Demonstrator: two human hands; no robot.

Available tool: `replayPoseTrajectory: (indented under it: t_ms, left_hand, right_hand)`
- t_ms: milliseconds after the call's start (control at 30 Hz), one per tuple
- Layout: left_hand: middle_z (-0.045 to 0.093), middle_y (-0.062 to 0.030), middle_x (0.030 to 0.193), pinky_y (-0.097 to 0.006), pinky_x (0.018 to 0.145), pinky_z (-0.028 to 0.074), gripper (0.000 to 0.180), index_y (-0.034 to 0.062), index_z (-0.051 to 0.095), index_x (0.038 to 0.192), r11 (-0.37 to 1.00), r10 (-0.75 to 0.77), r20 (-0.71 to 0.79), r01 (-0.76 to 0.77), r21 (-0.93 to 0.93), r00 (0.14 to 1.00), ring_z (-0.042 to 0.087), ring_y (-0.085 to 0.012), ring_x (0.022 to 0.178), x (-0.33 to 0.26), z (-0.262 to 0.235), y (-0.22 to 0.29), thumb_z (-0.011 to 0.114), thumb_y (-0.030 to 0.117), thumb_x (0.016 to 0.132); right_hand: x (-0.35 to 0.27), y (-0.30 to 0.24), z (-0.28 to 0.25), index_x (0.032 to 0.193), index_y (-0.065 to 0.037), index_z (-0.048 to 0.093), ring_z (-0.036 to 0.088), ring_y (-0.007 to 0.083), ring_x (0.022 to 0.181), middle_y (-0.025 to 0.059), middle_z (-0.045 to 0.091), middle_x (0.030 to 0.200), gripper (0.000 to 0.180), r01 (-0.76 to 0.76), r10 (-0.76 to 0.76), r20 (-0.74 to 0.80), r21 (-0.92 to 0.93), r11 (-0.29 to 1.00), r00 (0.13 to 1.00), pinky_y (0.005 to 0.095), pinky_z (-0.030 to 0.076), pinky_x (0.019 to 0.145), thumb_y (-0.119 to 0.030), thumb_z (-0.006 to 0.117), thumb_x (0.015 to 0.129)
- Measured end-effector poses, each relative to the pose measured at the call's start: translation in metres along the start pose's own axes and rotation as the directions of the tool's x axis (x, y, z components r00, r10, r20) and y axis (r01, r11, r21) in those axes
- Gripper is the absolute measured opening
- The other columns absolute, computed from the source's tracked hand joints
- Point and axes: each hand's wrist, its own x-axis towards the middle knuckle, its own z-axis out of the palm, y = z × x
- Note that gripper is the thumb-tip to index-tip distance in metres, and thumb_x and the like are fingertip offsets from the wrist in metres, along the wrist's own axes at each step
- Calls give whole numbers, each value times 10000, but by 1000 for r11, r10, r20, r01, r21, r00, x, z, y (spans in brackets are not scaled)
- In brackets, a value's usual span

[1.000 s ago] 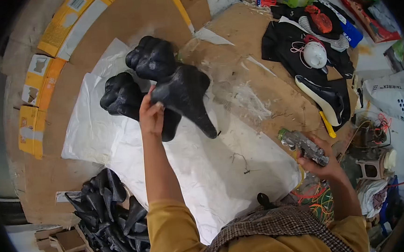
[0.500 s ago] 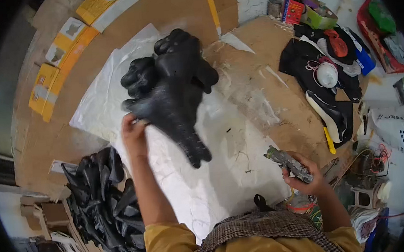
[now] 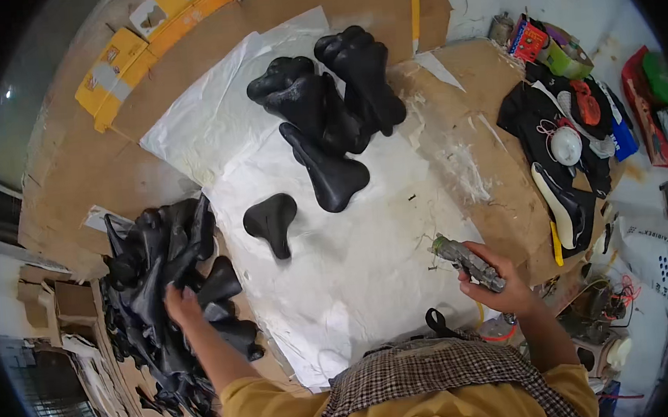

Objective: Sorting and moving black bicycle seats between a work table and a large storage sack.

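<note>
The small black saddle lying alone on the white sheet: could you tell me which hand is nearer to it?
Left. The left hand is on the black pile just beside the small black saddle; the right hand, gripping a grey tool, is across the white sheet.

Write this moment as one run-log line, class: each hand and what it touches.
left hand: reaching into pile of black saddle covers | right hand: gripping grey glue gun | white sheet: one small saddle lying alone

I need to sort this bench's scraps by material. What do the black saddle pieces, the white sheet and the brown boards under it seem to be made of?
Black saddle pieces: probably moulded plastic or leatherette, with a smooth, slightly glossy sheen. White sheet: thin plastic film or coated paper, crinkled and shiny. Brown boards: corrugated cardboard, matt, scuffed and glue-stained.
</note>
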Motion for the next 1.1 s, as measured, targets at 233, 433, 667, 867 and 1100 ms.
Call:
replayPoseTrajectory:
  t_ms: [233, 433, 667, 867, 1100]
  left_hand:
    - [592, -69, 809, -239, 555, 463, 202, 19, 555, 990, 968, -52, 465, -70, 240, 884, 567, -146, 628, -156, 245, -150, 589, 52, 793]
    - [592, -123, 654, -244, 444, 448, 353, -56, 527, 1080, 735, -79, 660, -403, 545, 747, 556, -153, 483, -210, 397, -212, 604, 76, 762]
    - [598, -105, 641, -249, 439, 454, 301, -51, 515, 1126, 887, -36, 673, -287, 362, 739, 573, -155, 494, -248, 374, -225, 508, 87, 859]
    - [626, -155, 861, -305, 628, 507, 318, -18, 520, 1090, 920, -391, 571, 304, 247, 722, 626, -245, 736, -265, 247, -210, 519, 192, 851]
    - [599, -133, 883, -373, 753, 503, 163, 2, 543, 944, 716, -679, 436, 665, 213, 591, 592, -274, 854, -209, 170, -265, 533, 130, 843]
  right_hand:
    - [18, 5, 1, 1246, 21, 421, 531, 79, 812, 34, 567, 889, 549, -66, 65, -31, -37, 997, 997, 226, 436, 735, -20, 648, 748]
    - [28, 20, -13, 1249, 28, 419, 542, 86, 799, 30, 577, 876, 553, -89, 87, -41, -50, 995, 995, 231, 443, 713, -24, 651, 749]
    - [24, 29, -33, 1244, -6, 437, 550, 79, 783, 45, 587, 863, 546, -111, 104, -156, -37, 993, 982, 232, 445, 719, -47, 643, 741]
    - [4, 23, -37, 1231, 10, 442, 547, 86, 780, 45, 582, 864, 538, -75, 64, -177, -60, 995, 982, 236, 446, 716, -55, 653, 741]
    - [-30, 0, -21, 1257, 4, 413, 537, 91, 807, 45, 563, 908, 574, -1, -6, -105, -64, 998, 994, 233, 435, 747, -19, 648, 734]
